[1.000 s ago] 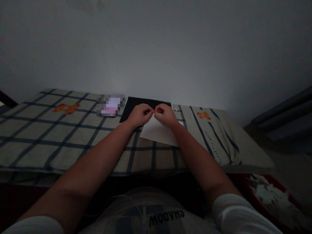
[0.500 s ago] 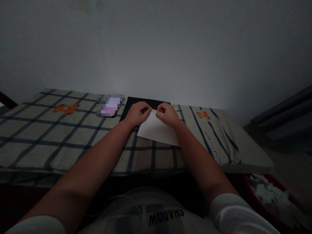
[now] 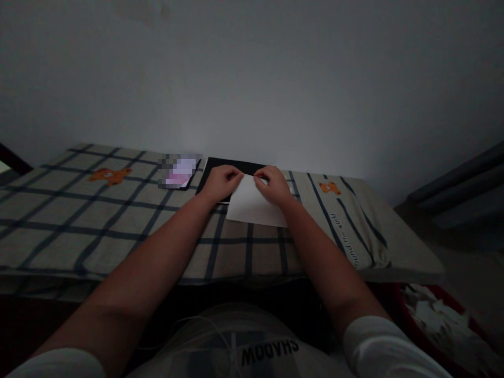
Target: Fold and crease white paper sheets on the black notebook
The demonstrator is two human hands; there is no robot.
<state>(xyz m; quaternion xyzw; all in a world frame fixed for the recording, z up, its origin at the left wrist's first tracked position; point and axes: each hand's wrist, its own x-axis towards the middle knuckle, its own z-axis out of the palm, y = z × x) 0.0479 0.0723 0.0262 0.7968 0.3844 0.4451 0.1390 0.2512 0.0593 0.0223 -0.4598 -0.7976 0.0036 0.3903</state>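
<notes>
I had the white sheet of paper [image 3: 254,207] lying flat, my left hand [image 3: 220,182] pinching its far left corner and my right hand [image 3: 274,185] pressing fingers-down on its far edge; both hands were closed on the paper, close together but not touching; I judged this a fold being lined up, and the next move would want the edges matched squarely before any crease was pressed. The paper lay at 12 o'clock from me on the checked cloth [image 3: 98,220] covering the counter, overlapping a black pad [image 3: 220,165]; a phone [image 3: 179,172] sat at 11 o'clock; a red bin [image 3: 441,325] of paper scraps stood at 4 o'clock; the room was dim, a bare wall [image 3: 252,79] behind.
</notes>
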